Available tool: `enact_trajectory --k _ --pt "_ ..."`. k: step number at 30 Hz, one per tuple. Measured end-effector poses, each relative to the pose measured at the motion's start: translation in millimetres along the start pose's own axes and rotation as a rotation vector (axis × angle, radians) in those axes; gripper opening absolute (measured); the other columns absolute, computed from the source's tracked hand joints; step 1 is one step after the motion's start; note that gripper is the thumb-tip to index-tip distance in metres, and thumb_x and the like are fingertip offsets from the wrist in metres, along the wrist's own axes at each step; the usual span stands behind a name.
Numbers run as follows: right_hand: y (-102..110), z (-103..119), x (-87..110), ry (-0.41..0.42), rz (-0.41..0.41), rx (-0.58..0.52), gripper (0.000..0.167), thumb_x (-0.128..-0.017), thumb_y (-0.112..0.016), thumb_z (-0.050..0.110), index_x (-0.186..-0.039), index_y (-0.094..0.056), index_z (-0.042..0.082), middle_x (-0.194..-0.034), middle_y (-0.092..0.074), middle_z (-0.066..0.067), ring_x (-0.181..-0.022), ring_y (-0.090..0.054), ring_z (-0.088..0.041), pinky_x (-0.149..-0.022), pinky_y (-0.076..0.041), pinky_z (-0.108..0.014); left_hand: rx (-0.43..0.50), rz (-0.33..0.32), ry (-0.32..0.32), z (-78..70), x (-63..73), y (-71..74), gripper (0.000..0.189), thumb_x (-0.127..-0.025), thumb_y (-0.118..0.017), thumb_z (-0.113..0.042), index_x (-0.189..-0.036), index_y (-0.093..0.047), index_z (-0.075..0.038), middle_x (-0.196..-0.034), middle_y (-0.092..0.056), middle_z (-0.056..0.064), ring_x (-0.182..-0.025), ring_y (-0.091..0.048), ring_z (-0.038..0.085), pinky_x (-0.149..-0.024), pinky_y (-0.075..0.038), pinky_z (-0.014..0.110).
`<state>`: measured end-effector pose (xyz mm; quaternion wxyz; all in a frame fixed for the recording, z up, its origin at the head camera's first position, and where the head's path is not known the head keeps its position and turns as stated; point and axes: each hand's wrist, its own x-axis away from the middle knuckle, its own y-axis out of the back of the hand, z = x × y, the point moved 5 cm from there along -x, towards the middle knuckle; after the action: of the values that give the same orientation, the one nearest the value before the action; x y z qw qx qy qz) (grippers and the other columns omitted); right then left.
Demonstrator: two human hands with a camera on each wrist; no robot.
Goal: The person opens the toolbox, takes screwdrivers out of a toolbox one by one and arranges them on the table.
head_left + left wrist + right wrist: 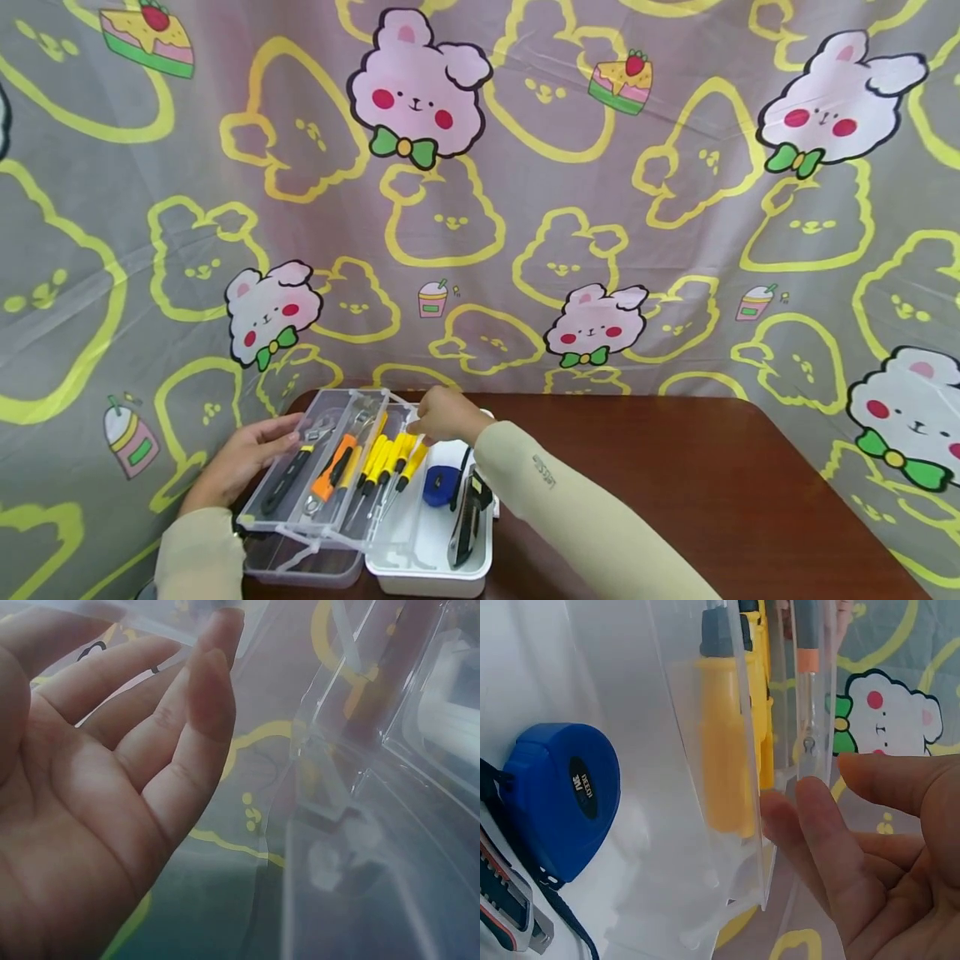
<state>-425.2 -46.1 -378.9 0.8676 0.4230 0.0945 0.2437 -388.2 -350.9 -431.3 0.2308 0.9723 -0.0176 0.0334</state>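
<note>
Left hand (243,460), right hand (448,415) — both at clear trays (262,524) (tool-filled).

Room lies above the tape measure (439,486); trays (303,527) block left.

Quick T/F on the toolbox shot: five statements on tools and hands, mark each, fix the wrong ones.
1. The blue tape measure lies in the white box. True.
2. The yellow-handled screwdrivers lie loose on the brown table. False: they lie in the clear trays.
3. The utility knife is in the white box, near the tape measure. True.
4. The right hand is holding the tape measure. False: its fingers are at the far end of the clear trays, apart from the tape measure.
5. The left hand is at the left side of the clear trays. True.
</note>
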Motion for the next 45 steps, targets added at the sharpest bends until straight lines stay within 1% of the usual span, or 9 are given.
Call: enact_trajectory --k 3,6,9,11,14,21,35,39,45 --pt "0 4 -1.7 -0.027 -0.016 0.041 0.051 -0.089 -0.073 0.026 -0.049 -0.045 0.01 -0.042 -0.04 0.0 -0.051 -0.064 -0.013 -0.046 -0.042 -0.025 0.004 0.001 -0.008 -0.7 -0.4 -0.5 0.076 -0.093 -0.063 -0.044 -0.147 -0.037 0.003 -0.147 -0.038 0.025 -0.114 -0.058 0.032 -0.096 -0.041 0.057" --pt "-2 7 -2.7 -0.074 -0.015 0.047 0.042 -0.088 -0.074 0.026 -0.055 -0.056 0.007 -0.047 -0.05 -0.002 -0.054 -0.065 -0.015 -0.051 -0.048 -0.025 0.0 -0.002 -0.006 -0.4 -0.8 0.2 0.075 -0.094 -0.062 -0.044 -0.147 -0.037 0.003 -0.147 -0.038 0.025 -0.111 -0.06 0.03 -0.095 -0.042 0.056" --pt "-4 8 -4.4 -0.125 -0.016 0.058 0.026 -0.087 -0.075 0.026 -0.073 -0.068 0.007 -0.062 -0.061 -0.002 -0.06 -0.066 -0.016 -0.058 -0.052 -0.026 0.003 -0.006 0.011 1.3 -1.2 0.3 0.076 -0.093 -0.063 -0.045 -0.147 -0.037 0.002 -0.148 -0.038 0.024 -0.11 -0.06 0.028 -0.094 -0.043 0.055" --pt "-6 7 -6.6 -0.154 -0.029 0.069 0.02 -0.086 -0.076 0.027 -0.081 -0.07 0.008 -0.068 -0.064 -0.001 -0.061 -0.067 -0.017 -0.059 -0.053 -0.026 0.006 -0.008 0.021 2.3 -1.5 0.4 0.077 -0.093 -0.064 -0.046 -0.147 -0.037 0.002 -0.147 -0.038 0.024 -0.11 -0.06 0.027 -0.094 -0.044 0.055" --pt "-8 5 -9.9 -0.177 -0.053 0.079 0.019 -0.085 -0.078 0.026 -0.083 -0.069 0.009 -0.069 -0.063 0.001 -0.059 -0.066 -0.015 -0.058 -0.053 -0.025 0.012 -0.008 0.027 3.2 -1.7 0.1 0.079 -0.092 -0.064 -0.047 -0.147 -0.037 0.002 -0.148 -0.037 0.024 -0.111 -0.059 0.027 -0.093 -0.044 0.054" --pt "-11 6 -14.6 -0.177 -0.073 0.131 0.019 -0.085 -0.077 0.026 -0.086 -0.072 0.008 -0.065 -0.062 0.002 -0.056 -0.063 -0.013 -0.058 -0.051 -0.024 0.004 -0.008 0.001 3.7 -0.9 -0.7 0.077 -0.092 -0.064 -0.046 -0.147 -0.038 0.002 -0.149 -0.036 0.023 -0.113 -0.058 0.029 -0.095 -0.042 0.056" --pt "-16 2 -22.4 -0.156 -0.101 0.19 0.016 -0.082 -0.079 0.023 -0.086 -0.074 0.008 -0.061 -0.06 0.001 -0.054 -0.061 -0.014 -0.051 -0.049 -0.024 0.007 -0.014 0.002 5.2 -2.0 -2.3 0.077 -0.093 -0.063 -0.046 -0.147 -0.038 0.001 -0.148 -0.038 0.024 -0.111 -0.058 0.025 -0.089 -0.05 0.041" --pt "-17 2 -24.5 -0.153 -0.123 0.216 0.015 -0.082 -0.078 0.022 -0.081 -0.071 0.008 -0.06 -0.06 0.001 -0.052 -0.058 -0.014 -0.05 -0.048 -0.024 0.01 -0.009 0.012 5.9 -1.7 -3.2 0.076 -0.094 -0.062 -0.045 -0.148 -0.036 0.002 -0.149 -0.036 0.024 -0.113 -0.058 0.026 -0.093 -0.046 0.048" --pt "-19 -1 -27.5 -0.157 -0.139 0.182 0.014 -0.081 -0.078 0.021 -0.079 -0.071 0.009 -0.064 -0.06 0.0 -0.053 -0.057 -0.015 -0.049 -0.047 -0.026 0.014 0.0 0.005 4.0 -0.7 -3.0 0.076 -0.095 -0.061 -0.044 -0.148 -0.034 0.002 -0.148 -0.036 0.025 -0.112 -0.061 0.027 -0.097 -0.039 0.059"
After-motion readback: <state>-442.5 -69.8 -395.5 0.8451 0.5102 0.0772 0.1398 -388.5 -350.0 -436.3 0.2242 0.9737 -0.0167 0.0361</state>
